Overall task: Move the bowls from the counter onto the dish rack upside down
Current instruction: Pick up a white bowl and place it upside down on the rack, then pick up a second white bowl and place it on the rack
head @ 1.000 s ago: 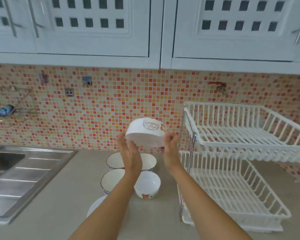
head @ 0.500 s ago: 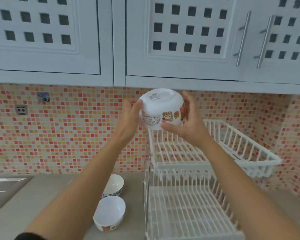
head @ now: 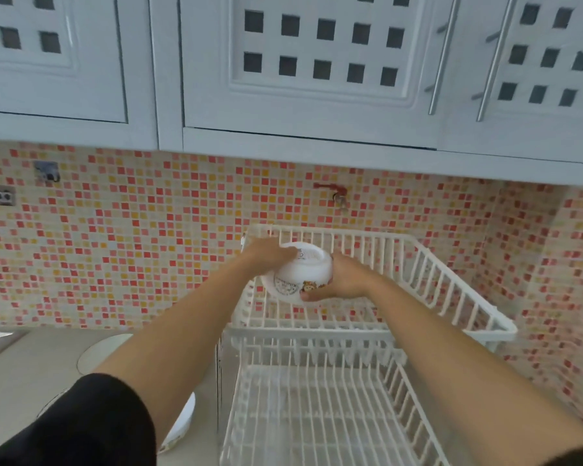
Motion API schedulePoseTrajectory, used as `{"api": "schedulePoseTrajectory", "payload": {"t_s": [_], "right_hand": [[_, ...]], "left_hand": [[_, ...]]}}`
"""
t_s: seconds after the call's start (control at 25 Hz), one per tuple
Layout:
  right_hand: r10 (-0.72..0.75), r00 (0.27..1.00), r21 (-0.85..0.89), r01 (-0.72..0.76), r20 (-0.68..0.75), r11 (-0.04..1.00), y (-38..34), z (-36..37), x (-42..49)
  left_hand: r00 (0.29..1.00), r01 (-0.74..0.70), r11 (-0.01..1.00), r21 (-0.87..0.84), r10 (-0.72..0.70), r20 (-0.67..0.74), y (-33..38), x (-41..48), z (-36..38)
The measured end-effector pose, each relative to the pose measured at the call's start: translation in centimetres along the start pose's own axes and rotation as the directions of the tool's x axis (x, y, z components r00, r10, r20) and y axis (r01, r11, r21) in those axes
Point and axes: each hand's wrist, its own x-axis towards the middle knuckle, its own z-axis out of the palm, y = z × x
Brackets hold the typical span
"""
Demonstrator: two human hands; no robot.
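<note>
Upper tier (head: 428,270) of rack: open from above, right half bare; raised wire walls fence its edges. Cabinets (head: 310,79) overhang well above. Lower tier (head: 317,415) bare, reachable from front only. Bowls (head: 182,422) crowd surface (head: 21,375) left of rack.

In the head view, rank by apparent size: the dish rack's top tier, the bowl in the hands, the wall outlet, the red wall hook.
1. Top tier of the dish rack
2. White bowl, upside down, held between both hands
3 and 4. Wall outlet and red hook: both small and look alike; no ranking.
</note>
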Motion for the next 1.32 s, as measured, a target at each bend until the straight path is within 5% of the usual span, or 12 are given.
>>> {"api": "schedulePoseTrajectory", "payload": {"t_s": [0.12, 0.52, 0.72, 0.84, 0.96, 1.32], "right_hand": [[0.049, 0.985, -0.091, -0.034, 0.166, 0.995, 0.9, 0.6, 1.8], [0.181, 0.964, -0.130, -0.158, 0.194, 0.979, 1.3, 0.2, 3.1], [0.140, 0.987, -0.105, -0.131, 0.084, 0.986, -4.7, -2.8, 0.7], [0.031, 0.999, 0.000, -0.031, 0.016, 1.000, -9.5, -1.2, 1.6], [-0.103, 0.993, -0.111, 0.097, -0.053, 0.989, -15.5, 3.1, 4.0], [-0.179, 0.983, -0.130, 0.182, 0.031, 0.975, -25.3, 26.3, 8.4]], "left_hand": [[0.998, 0.048, 0.997, 0.059, -0.051, 0.049, -0.7, 0.6, 1.0], [1.000, 0.007, 0.983, 0.181, -0.007, -0.004, -0.4, 0.7, 1.4], [0.966, -0.055, 0.994, 0.095, 0.077, -0.248, -0.7, -1.1, -3.8], [0.939, 0.017, 0.996, 0.087, 0.014, -0.344, -5.0, -2.8, -8.0], [0.928, 0.139, 0.982, 0.127, -0.085, -0.364, -11.6, -5.8, -11.1], [0.862, 0.506, 0.812, 0.290, -0.469, -0.191, -36.2, -13.8, -9.0]]}}
